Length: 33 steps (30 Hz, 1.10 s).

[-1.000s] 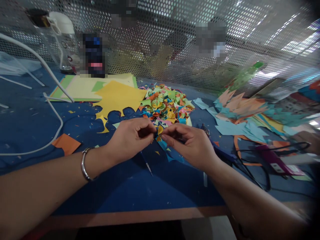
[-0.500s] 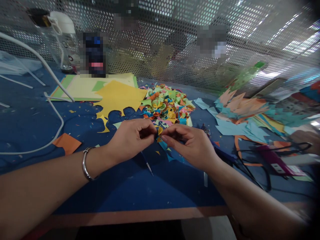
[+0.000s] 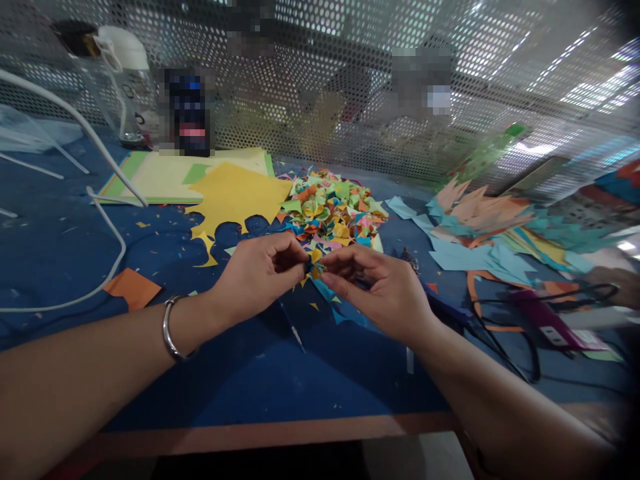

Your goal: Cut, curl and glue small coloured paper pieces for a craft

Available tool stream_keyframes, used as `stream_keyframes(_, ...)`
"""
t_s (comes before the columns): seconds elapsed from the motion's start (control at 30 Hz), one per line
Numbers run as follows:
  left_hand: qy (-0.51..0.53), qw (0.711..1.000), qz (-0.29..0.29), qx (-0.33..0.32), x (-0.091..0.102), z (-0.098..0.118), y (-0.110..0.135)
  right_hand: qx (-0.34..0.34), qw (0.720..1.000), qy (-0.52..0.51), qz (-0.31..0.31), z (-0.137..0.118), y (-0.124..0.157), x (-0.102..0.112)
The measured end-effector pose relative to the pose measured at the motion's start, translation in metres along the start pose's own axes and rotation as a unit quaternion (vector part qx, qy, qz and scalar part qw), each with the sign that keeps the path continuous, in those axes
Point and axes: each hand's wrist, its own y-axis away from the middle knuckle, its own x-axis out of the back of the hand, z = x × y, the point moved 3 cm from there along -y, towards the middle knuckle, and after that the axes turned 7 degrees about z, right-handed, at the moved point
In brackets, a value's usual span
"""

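Between my hands is a small yellow paper flower (image 3: 317, 262) with dark blue at its left side. My left hand (image 3: 260, 273) pinches it from the left with thumb and forefinger; a silver bangle circles that wrist. My right hand (image 3: 385, 287) has thumb and fingertips closed at the flower's right edge. Just beyond my fingers lies a pile of small multicoloured paper pieces (image 3: 335, 203), many curled or folded. A yellow paper sheet (image 3: 235, 193) with scalloped cutouts lies to its left. Below my left hand a thin pen-like tool (image 3: 294, 330) rests on the table.
Stacked paper sheets (image 3: 150, 180), a clear bottle (image 3: 133, 87) and a white cable (image 3: 113, 233) are on the left, with an orange paper scrap (image 3: 134, 288). On the right are blue paper cutouts (image 3: 480, 260), a purple power strip (image 3: 555, 323) and black cords. A perforated metal panel (image 3: 300, 87) stands behind.
The yellow flower has turned slightly between my fingers, showing more of its petals. Both hands have shifted a little left in view and remain close together.
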Motion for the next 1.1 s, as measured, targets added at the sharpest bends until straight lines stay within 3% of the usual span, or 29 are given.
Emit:
stream_keyframes(0.77,-0.046,0.999,-0.005,-0.012,0.0003,0.0045,0.0008,0.031,0.999,0.027,-0.007,-0.0009,-0.0008,-0.0015)
stream_keyframes(1.1,-0.047,0.998,-0.011,-0.029,0.0003,0.0035,-0.0012,0.003,1.0,-0.013,-0.026,-0.0041,-0.002,0.0015)
